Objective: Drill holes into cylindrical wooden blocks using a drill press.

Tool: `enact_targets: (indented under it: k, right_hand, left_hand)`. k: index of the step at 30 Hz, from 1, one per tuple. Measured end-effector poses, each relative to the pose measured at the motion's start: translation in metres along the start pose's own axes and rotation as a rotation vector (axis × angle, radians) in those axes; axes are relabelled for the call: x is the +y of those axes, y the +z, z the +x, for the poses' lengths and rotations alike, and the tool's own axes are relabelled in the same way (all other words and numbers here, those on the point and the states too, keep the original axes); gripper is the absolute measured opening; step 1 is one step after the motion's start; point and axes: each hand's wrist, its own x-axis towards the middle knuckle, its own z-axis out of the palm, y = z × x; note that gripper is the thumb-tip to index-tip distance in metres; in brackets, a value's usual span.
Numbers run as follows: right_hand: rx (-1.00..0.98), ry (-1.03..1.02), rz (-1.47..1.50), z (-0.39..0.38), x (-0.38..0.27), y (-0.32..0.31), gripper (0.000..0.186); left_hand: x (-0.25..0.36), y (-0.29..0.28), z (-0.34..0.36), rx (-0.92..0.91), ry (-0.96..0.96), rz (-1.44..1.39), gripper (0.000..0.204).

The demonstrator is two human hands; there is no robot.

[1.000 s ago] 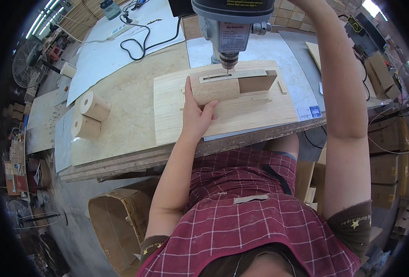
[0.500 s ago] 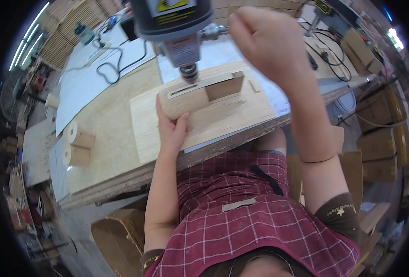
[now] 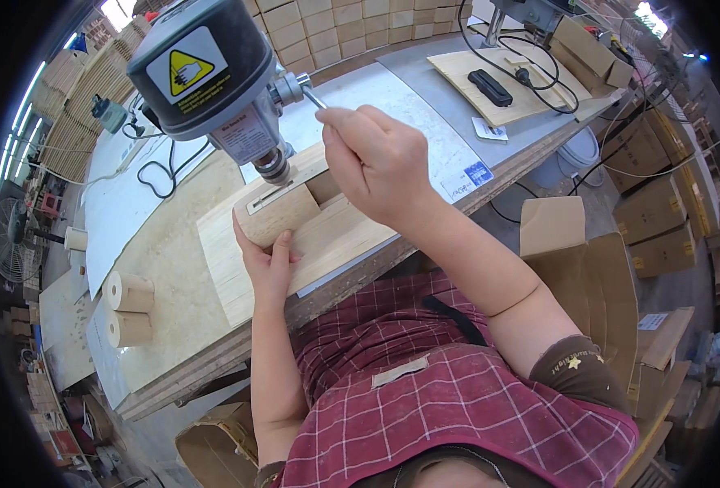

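Note:
Under the drill press (image 3: pixel 201 73) a round wooden cylinder (image 3: pixel 287 218) lies on its side on a pale wooden board (image 3: pixel 348 232). My left hand (image 3: pixel 267 264) is closed around its near left end, with the thumb on the near side. A thin slotted strip (image 3: pixel 264 200) lies along the top of the cylinder. The drill chuck (image 3: pixel 274 167) stands just above that strip; whether the bit touches cannot be made out. My right hand (image 3: pixel 384 159) is a fist around the end of the press's feed lever (image 3: pixel 314 97), whose grip end it hides.
Two wooden cylinders with centre holes (image 3: pixel 130 291) stand at the bench's left. Stacked wooden blocks (image 3: pixel 327 41) line the back. Farther right are a black oblong object (image 3: pixel 490 88), cables and another machine's post. An open cardboard box (image 3: pixel 584 268) sits beside me at right.
My right hand has come down and inward, swinging the feed lever lower. The whole view has shifted, so the press appears farther left. My left hand still holds the cylinder.

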Motion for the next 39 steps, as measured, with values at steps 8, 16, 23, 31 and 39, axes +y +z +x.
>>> enact_targets:
  k: [8, 16, 23, 31, 39]
  right_hand:
    - [0.066, -0.025, 0.107, -0.022, 0.012, 0.013, 0.007]
    - [0.012, -0.013, 0.08, -0.014, 0.006, 0.005, 0.001]
    - [-0.127, -0.063, -0.185, 0.056, 0.0, -0.011, 0.012]
    - [-0.551, 0.022, -0.213, 0.163, 0.01, 0.011, 0.039]
    - [-0.42, -0.074, -0.175, 0.149, 0.008, 0.004, 0.037]
  left_hand:
    - [-0.001, 0.001, 0.0, 0.016, 0.034, 0.001, 0.082]
    - [-0.002, -0.001, 0.0, -0.003, 0.037, -0.007, 0.081]
    - [-0.004, -0.004, 0.002, -0.047, 0.01, -0.005, 0.083]
    - [-0.002, 0.009, 0.003, -0.054, 0.033, -0.031, 0.086]
    - [0.004, 0.032, 0.004, -0.057, -0.004, 0.047, 0.088]
